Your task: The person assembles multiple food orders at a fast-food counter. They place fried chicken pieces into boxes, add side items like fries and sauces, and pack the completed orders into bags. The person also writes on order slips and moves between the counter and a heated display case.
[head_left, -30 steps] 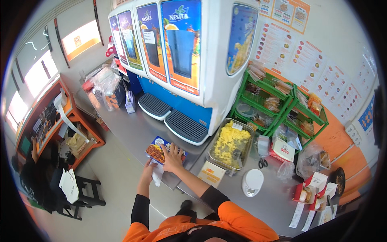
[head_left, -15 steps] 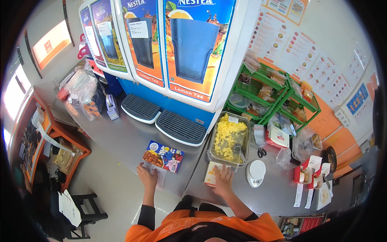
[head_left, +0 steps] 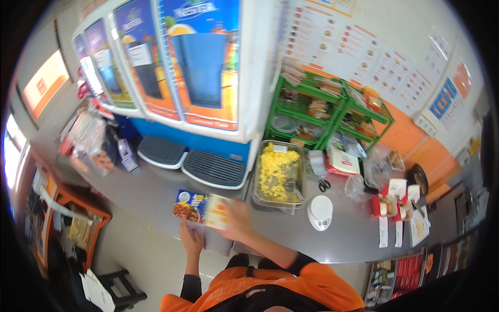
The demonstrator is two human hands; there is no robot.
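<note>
My right hand [head_left: 239,221] is closed on a white carton [head_left: 214,212] with yellow-orange print. The carton is tilted and overlaps the right side of a flat blue printed food box [head_left: 189,206] on the steel counter. At the near edge of the blue box is my left hand [head_left: 191,240], its fingers bent round a small paper slip [head_left: 197,227]; blur hides the exact grip. Behind my right hand stands a clear tub [head_left: 255,192] of yellow crumbled food, resembling scrambled egg.
A drinks dispenser with drip trays [head_left: 215,169] stands behind. Right of the tub are a white kitchen scale [head_left: 320,212], black scissors [head_left: 324,185] and green racks [head_left: 306,122]. Red-and-white food boxes [head_left: 384,206] with slips stand farther right. A tape dispenser [head_left: 127,155] is at the left.
My right hand has lifted the white carton from in front of the tub and carried it left to the blue box. My left hand stays by the blue box. The view has shifted.
</note>
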